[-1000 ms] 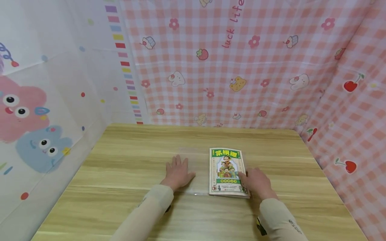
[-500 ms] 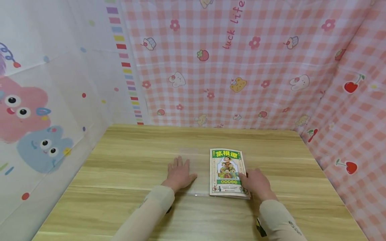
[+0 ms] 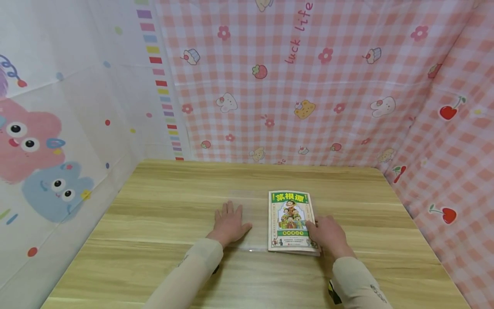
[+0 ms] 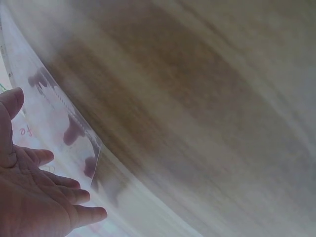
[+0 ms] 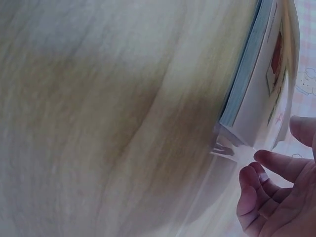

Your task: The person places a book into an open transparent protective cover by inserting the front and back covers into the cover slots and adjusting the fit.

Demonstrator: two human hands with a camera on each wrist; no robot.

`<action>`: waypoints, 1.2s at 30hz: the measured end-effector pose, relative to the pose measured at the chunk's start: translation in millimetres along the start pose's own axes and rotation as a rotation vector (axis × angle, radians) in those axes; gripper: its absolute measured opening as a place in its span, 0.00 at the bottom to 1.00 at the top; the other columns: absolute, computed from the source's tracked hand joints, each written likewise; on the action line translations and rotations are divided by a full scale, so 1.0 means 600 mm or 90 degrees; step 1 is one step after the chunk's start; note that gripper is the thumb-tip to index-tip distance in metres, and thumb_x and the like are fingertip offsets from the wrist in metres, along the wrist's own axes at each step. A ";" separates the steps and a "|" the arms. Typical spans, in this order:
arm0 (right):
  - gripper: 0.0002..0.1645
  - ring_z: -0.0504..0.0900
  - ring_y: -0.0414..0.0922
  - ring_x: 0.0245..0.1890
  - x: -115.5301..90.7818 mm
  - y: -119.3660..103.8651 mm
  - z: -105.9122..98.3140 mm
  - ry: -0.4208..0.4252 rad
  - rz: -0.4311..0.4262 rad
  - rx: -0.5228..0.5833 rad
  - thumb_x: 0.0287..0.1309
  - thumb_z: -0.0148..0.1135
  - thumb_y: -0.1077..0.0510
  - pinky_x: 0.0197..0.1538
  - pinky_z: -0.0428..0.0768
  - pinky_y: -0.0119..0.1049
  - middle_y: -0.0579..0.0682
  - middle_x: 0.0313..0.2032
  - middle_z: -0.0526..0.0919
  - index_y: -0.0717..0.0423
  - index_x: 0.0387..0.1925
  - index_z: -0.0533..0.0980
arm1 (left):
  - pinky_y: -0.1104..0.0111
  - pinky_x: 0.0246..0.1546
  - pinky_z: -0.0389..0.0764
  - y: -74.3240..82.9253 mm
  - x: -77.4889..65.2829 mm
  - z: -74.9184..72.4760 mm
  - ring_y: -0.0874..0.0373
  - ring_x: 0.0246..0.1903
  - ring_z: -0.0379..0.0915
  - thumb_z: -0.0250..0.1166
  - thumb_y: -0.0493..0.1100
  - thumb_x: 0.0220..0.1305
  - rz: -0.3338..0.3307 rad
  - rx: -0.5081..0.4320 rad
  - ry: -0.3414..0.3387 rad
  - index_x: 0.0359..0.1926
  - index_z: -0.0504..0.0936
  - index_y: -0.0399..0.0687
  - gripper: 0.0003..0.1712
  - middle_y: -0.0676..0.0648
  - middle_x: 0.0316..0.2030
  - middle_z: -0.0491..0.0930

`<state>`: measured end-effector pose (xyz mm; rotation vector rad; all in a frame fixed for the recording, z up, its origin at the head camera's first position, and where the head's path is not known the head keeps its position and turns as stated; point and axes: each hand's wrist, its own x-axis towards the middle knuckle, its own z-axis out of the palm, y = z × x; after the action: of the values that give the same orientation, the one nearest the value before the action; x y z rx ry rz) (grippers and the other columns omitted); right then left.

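A: Left grip (image 3: 228, 223)?
B: Spread flat on clear plastic sheet (image 3: 258, 214), likely slippery and limp.
A: Book (image 3: 290, 221)?
B: Between the grips; probably light, bendable. Right grip (image 3: 329, 234) pinches its near edge, a sensible hold; creasing seems the risk.

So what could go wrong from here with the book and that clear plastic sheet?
The right hand grips the edge of the paperback; a hard pull might crease it. The clear plastic sheet looks creased near the paperback in the right wrist view and could wrinkle further. If the left hand resting on it shifts, the sheet may slide.
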<state>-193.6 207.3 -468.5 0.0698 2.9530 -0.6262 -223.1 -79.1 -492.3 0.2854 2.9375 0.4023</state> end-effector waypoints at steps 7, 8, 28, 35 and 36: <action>0.27 0.78 0.57 0.41 -0.004 -0.007 -0.013 0.024 0.018 0.059 0.66 0.50 0.49 0.44 0.77 0.57 0.66 0.46 0.83 0.67 0.52 0.78 | 0.37 0.66 0.48 -0.001 0.003 0.000 0.35 0.69 0.39 0.54 0.63 0.64 -0.002 0.002 -0.001 0.71 0.59 0.41 0.43 0.27 0.71 0.48; 0.27 0.79 0.58 0.43 -0.003 -0.008 -0.014 0.029 0.020 0.067 0.66 0.50 0.49 0.45 0.77 0.58 0.67 0.48 0.82 0.67 0.53 0.77 | 0.37 0.66 0.48 -0.001 0.003 0.000 0.35 0.69 0.39 0.54 0.63 0.64 0.000 0.004 0.000 0.71 0.59 0.41 0.43 0.27 0.71 0.48; 0.24 0.79 0.56 0.44 0.007 -0.031 -0.033 0.152 0.026 0.172 0.65 0.52 0.53 0.43 0.77 0.53 0.65 0.47 0.83 0.63 0.55 0.77 | 0.37 0.66 0.47 -0.004 0.003 0.001 0.34 0.69 0.38 0.53 0.64 0.65 0.004 0.007 -0.002 0.71 0.59 0.41 0.44 0.27 0.71 0.48; 0.22 0.78 0.52 0.35 0.013 -0.042 -0.034 0.186 -0.002 0.188 0.63 0.56 0.54 0.38 0.76 0.46 0.60 0.39 0.85 0.61 0.54 0.78 | 0.36 0.65 0.47 -0.003 -0.001 -0.002 0.34 0.69 0.38 0.54 0.63 0.65 0.008 -0.002 0.001 0.71 0.59 0.40 0.44 0.26 0.71 0.48; 0.22 0.78 0.51 0.35 0.014 -0.045 -0.034 0.188 -0.009 0.190 0.63 0.56 0.54 0.37 0.76 0.46 0.60 0.38 0.85 0.60 0.54 0.78 | 0.36 0.65 0.47 -0.003 -0.001 -0.002 0.34 0.69 0.38 0.54 0.63 0.65 0.008 -0.002 0.001 0.71 0.59 0.40 0.44 0.26 0.71 0.48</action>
<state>-206.0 191.2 -440.3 0.1830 3.1090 -1.1468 -223.1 -81.3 -491.4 0.3035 2.9372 0.4083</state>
